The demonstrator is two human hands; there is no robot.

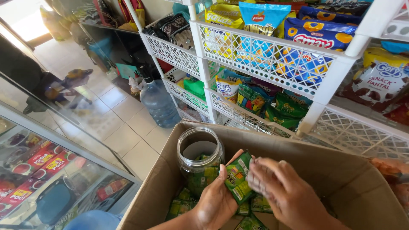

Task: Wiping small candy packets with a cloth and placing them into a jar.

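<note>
My left hand (217, 200) grips a small green sachet (237, 178) over an open cardboard box (332, 170). My right hand (283, 191) sits just right of it, fingers blurred and touching the sachet's edge. A clear plastic jar (200, 159) without a lid stands inside the box at the left, with several green sachets in its bottom. More green sachets (181, 204) lie loose on the box floor beneath my hands.
A white lattice shelf rack (264, 64) full of snack bags stands behind the box. A large water jug (158, 104) rests on the tiled floor. A glass display counter (51, 170) with red boxes is at the left.
</note>
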